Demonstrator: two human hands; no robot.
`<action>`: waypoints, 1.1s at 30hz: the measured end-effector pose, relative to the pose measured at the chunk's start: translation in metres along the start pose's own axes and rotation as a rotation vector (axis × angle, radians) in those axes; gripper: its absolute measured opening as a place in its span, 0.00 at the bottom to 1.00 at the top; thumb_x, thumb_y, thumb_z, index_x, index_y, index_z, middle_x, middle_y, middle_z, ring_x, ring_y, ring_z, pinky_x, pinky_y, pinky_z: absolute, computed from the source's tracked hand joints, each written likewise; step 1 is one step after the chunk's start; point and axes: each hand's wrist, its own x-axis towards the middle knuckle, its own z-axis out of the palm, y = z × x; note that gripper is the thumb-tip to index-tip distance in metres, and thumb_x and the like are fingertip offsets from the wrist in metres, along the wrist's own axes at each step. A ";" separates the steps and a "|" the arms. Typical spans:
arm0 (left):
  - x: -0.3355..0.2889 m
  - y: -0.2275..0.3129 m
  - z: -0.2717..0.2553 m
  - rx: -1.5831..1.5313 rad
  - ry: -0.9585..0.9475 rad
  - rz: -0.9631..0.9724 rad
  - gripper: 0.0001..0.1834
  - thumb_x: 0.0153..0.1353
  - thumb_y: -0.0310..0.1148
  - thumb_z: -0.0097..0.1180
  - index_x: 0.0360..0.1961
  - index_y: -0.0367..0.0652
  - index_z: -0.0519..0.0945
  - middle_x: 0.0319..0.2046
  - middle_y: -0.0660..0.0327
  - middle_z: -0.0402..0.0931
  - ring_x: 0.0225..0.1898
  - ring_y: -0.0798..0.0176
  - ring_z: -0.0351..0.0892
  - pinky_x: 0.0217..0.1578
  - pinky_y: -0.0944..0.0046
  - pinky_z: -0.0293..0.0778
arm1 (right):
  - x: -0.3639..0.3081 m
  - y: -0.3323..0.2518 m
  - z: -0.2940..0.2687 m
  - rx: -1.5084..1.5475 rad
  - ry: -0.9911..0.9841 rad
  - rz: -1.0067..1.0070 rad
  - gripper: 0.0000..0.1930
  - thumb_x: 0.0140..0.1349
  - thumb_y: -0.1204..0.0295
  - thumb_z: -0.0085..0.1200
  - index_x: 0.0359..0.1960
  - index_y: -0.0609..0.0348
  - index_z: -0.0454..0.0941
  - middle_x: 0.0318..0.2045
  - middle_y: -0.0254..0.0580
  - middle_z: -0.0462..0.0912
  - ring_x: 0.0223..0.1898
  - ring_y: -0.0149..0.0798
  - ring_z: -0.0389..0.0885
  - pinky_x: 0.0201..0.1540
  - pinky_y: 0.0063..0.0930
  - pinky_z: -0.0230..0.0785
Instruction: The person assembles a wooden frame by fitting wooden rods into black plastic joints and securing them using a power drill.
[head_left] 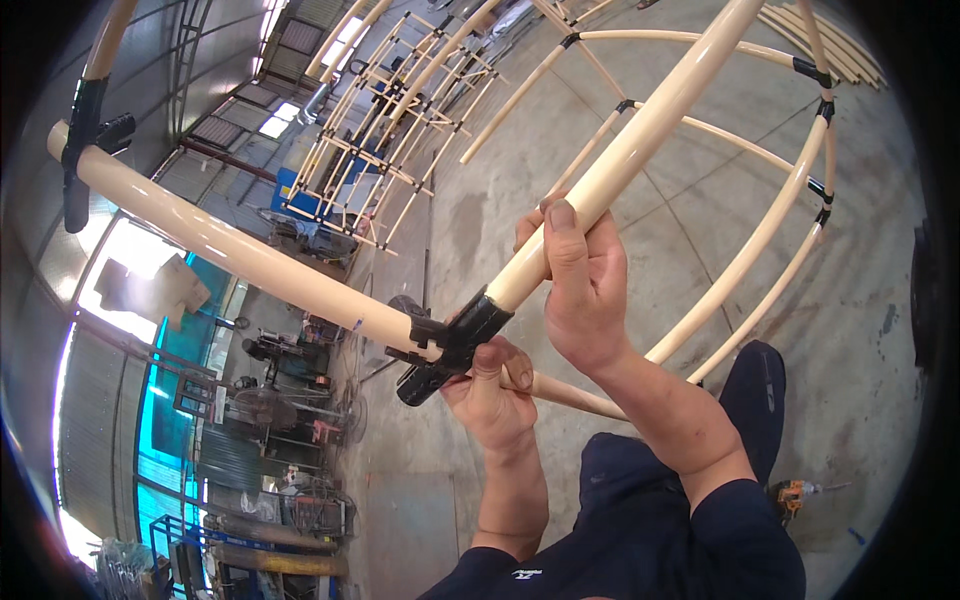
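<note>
Closest are two bare hands, one joint and two thick cream pipes, all held up above the floor. The left hand [492, 398] has its fingers closed on the black joint [462, 340], thumb against its lower edge. The right hand [587, 275] has its fingers wrapped round the right-hand pipe [640, 135], thumb lying on the near side. That pipe runs from the joint to the upper right; the left-hand pipe [235, 235] reaches from the same joint to one second black joint [88, 150] at the far left. One thinner pipe [575, 393] passes behind the left hand and goes out of sight behind the right forearm.

Below are two legs in dark trousers [625, 480], with one orange power tool [792, 495] on the concrete floor [480, 480] to their right. Beyond, a cream pipe frame [745, 265] carries at least five black joints; the right forearm and the held pipe cover parts of it. Several loose pipes [828, 48] lie at the upper right, overlapping too closely to count.

Farther off stands one pipe rack [375, 145] with many small black joints. Machinery [290, 365] crowds the left side, individual pieces hard to separate, in front of teal panels [165, 420] by the wall.
</note>
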 end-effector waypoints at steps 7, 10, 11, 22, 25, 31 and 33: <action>-0.008 -0.008 0.013 0.019 0.060 -0.044 0.29 0.64 0.28 0.64 0.63 0.36 0.66 0.25 0.61 0.76 0.16 0.71 0.69 0.16 0.70 0.65 | -0.008 0.004 0.005 -0.018 0.032 0.023 0.15 0.78 0.58 0.43 0.47 0.60 0.66 0.31 0.38 0.75 0.31 0.24 0.72 0.33 0.21 0.68; 0.000 -0.027 0.019 -0.057 0.072 -0.043 0.30 0.66 0.29 0.63 0.65 0.37 0.64 0.30 0.60 0.77 0.17 0.72 0.70 0.17 0.71 0.66 | -0.015 0.001 0.000 -0.052 -0.003 0.045 0.16 0.78 0.58 0.42 0.48 0.60 0.66 0.34 0.37 0.75 0.33 0.24 0.71 0.36 0.21 0.68; 0.001 -0.033 0.020 -0.107 0.115 -0.066 0.30 0.66 0.29 0.62 0.65 0.37 0.63 0.32 0.59 0.77 0.17 0.72 0.70 0.17 0.72 0.66 | -0.017 -0.002 -0.003 -0.057 -0.034 0.066 0.16 0.78 0.57 0.42 0.48 0.60 0.67 0.36 0.37 0.75 0.35 0.25 0.71 0.38 0.22 0.68; 0.002 -0.014 0.020 0.017 -0.213 -0.069 0.40 0.65 0.38 0.65 0.70 0.36 0.57 0.32 0.61 0.77 0.18 0.72 0.71 0.21 0.71 0.69 | -0.028 -0.016 -0.111 -0.449 -0.405 0.152 0.22 0.77 0.55 0.44 0.57 0.64 0.70 0.47 0.40 0.79 0.49 0.31 0.75 0.56 0.28 0.67; 0.006 -0.022 0.013 0.123 -0.289 0.018 0.44 0.64 0.53 0.62 0.68 0.34 0.59 0.50 0.49 0.75 0.24 0.64 0.77 0.23 0.68 0.72 | -0.046 -0.015 -0.158 -0.554 -0.384 0.258 0.24 0.77 0.52 0.42 0.55 0.63 0.72 0.46 0.40 0.81 0.49 0.32 0.76 0.57 0.30 0.67; -0.016 -0.069 -0.038 0.359 -0.417 0.196 0.48 0.60 0.58 0.64 0.70 0.37 0.60 0.64 0.48 0.67 0.58 0.54 0.74 0.55 0.56 0.74 | -0.057 -0.036 -0.207 -0.900 -0.165 0.277 0.19 0.75 0.56 0.49 0.50 0.60 0.76 0.42 0.42 0.83 0.49 0.36 0.79 0.58 0.35 0.67; -0.056 -0.101 -0.063 0.431 -0.370 0.078 0.44 0.59 0.54 0.67 0.67 0.37 0.65 0.62 0.50 0.70 0.61 0.55 0.73 0.58 0.55 0.71 | -0.057 -0.041 -0.200 -1.532 -0.676 -0.369 0.14 0.69 0.60 0.56 0.46 0.57 0.79 0.39 0.42 0.83 0.48 0.43 0.79 0.62 0.41 0.65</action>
